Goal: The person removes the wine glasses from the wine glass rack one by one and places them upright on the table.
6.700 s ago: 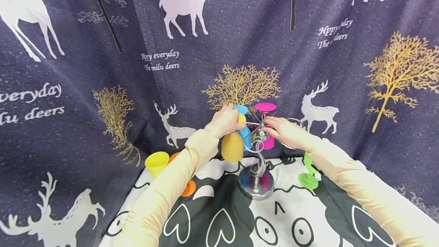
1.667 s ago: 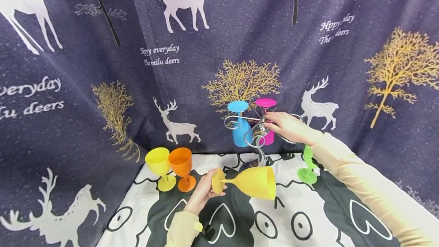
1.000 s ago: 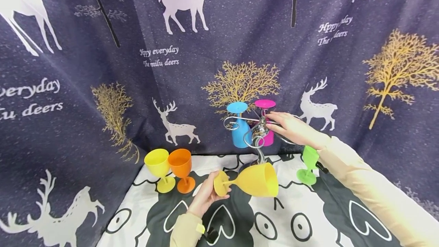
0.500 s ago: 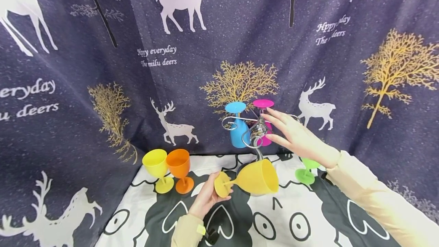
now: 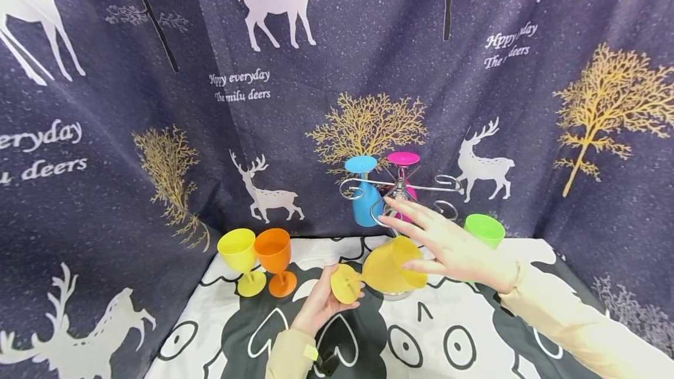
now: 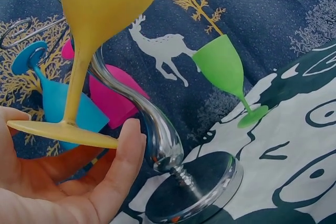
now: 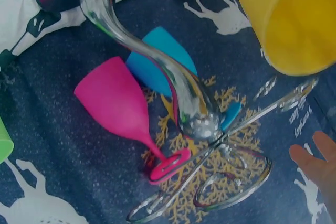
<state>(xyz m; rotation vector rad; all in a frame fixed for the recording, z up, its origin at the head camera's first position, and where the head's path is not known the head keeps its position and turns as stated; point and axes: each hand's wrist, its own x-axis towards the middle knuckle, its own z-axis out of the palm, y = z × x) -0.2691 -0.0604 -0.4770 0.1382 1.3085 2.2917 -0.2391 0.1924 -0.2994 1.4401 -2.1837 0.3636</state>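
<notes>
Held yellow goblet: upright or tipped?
Tipped: in the head view, the left hand holds the yellow goblet by its foot, with the bowl more beside the foot than above it.

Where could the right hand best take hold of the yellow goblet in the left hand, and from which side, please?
Probably round the bowl, from the right: the left hand grips the foot, and the goblet is held sideways, its wide mouth turned towards the right hand.
</notes>
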